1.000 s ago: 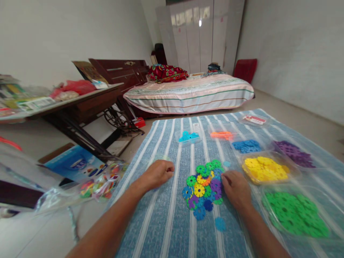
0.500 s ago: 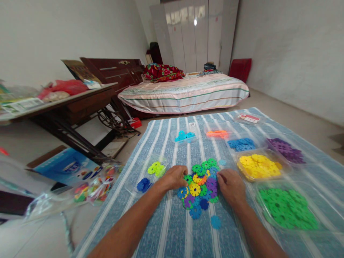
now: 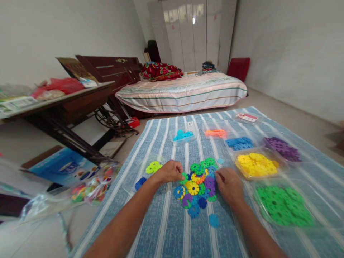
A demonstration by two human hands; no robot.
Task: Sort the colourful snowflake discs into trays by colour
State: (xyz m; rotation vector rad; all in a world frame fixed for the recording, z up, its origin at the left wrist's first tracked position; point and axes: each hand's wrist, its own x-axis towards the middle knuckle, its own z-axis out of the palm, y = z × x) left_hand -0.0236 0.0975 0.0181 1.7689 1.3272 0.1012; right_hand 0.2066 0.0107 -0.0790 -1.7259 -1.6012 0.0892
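Forearms reach in from the bottom edge, and I see both hands resting on a blue striped cloth (image 3: 166,222). My left hand (image 3: 169,172) is curled, fingertips pinching a green disc (image 3: 184,176) at the left edge of the mixed pile of discs (image 3: 197,188). My right hand (image 3: 228,184) lies knuckles up against the pile's right side, fingers bent onto the discs; I cannot tell whether it grips one. A lone blue disc (image 3: 214,220) lies just nearer than the pile. Right of my right hand sits a tray of green discs (image 3: 282,208), then a tray of yellow discs (image 3: 255,163) farther out. Left of my left hand are lime discs (image 3: 152,167). Beyond lie cyan discs (image 3: 182,135), orange discs (image 3: 215,133), and a bed (image 3: 182,91) against the far wall.
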